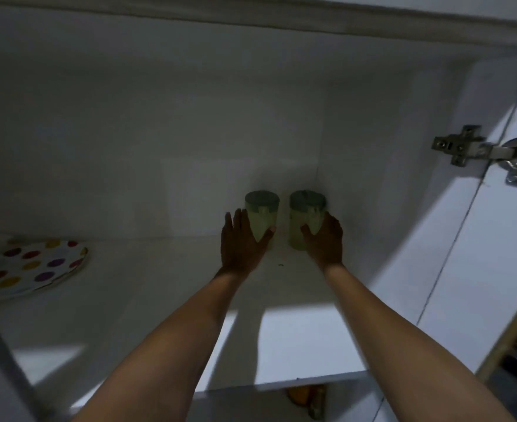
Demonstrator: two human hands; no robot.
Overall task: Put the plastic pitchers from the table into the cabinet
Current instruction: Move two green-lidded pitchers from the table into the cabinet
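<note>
Two pale green plastic pitchers with darker green lids stand upright side by side at the back of a white cabinet shelf [165, 300]. My left hand [242, 245] wraps the left pitcher [261, 208] from its left side, thumb across the front. My right hand [324, 242] holds the right pitcher [307, 208] from its right side, close to the cabinet's right wall. A narrow gap separates the two pitchers. Both forearms reach deep into the cabinet.
A white plate with coloured polka dots [28, 266] lies on the shelf at the far left. The open cabinet door [494, 239] with a metal hinge [476, 150] stands at the right. Something yellowish [299, 395] shows below the shelf's front edge.
</note>
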